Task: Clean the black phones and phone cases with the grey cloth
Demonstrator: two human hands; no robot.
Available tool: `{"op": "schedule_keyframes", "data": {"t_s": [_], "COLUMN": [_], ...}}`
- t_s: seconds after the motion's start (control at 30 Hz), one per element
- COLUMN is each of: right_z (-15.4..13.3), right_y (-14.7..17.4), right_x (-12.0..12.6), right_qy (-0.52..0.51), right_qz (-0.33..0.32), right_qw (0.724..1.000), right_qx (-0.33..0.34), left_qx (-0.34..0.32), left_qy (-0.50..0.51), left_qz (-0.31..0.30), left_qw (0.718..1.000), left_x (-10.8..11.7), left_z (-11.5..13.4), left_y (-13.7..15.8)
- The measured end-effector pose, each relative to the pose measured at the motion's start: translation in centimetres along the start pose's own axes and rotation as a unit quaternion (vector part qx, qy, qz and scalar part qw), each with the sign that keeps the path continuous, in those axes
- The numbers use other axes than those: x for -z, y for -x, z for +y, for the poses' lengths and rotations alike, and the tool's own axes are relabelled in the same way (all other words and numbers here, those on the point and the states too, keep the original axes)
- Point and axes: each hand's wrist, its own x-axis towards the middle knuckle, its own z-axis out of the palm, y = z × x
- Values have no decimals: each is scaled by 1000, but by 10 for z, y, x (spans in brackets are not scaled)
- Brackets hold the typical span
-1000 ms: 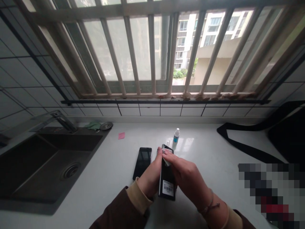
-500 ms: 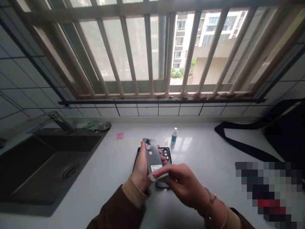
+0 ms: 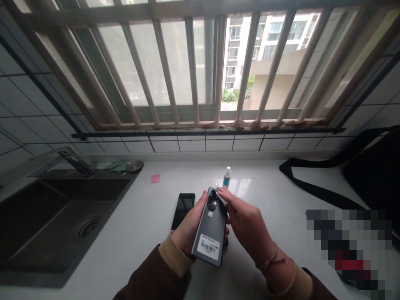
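My left hand (image 3: 189,223) is wrapped round a grey smartphone (image 3: 212,225), its back facing up. The phone's back has a round camera block at the upper end and a white barcode label near the lower end. In my right hand (image 3: 245,214) a small pale grey cloth (image 3: 223,197) is pinched against the phone's upper right edge, beside the cameras. A second phone (image 3: 183,210) with a dark screen lies on the counter to the left, partly behind my left hand. The black phone case is almost wholly hidden behind the held phone.
A small white-capped bottle (image 3: 226,177) stands beyond my hands. A pink paper slip (image 3: 155,178) lies left of it. The sink (image 3: 65,200) with its faucet (image 3: 76,161) is at left. A black strap (image 3: 308,186) runs across the right side. Window bars (image 3: 192,71) rise behind.
The cloth in my right hand has moved from the phone's lower end up to its upper right edge. My left hand has shifted the phone right and nearer, uncovering the second phone.
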Motion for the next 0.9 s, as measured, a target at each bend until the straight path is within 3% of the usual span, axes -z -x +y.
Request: {"op": "schedule_keyframes", "data": {"t_s": [0.23,0.43,0.53,0.6,0.67,0.83,0.9], "right_z": [-7,-20,-28,-31,-30,-10,-3], "right_y": [4,6,4,2,2,-2,-5], "right_x": [-11,-8,0,5,8,6,6], "right_qy": [-46,-130,-183,-224,-261,-235,-193], "right_qz": [-102,-159,-200,-214,-182,82,129], "right_qw": [992,975,961,951,946,943,939], "right_qx": [58,80,53,3,-62,-222,-254], "left_qx": [-140,-221,-238,-239,-239,-173,-127], "left_qy": [163,109,103,119,137,118,91], "left_qz": [39,161,190,178,148,63,27], "left_qw": [976,956,947,947,950,976,987], "left_x": [-8,-1,3,4,5,1,-1], "left_z": [8,15,19,22,25,25,23], "left_y": [-6,-1,-1,0,0,5,8]}}
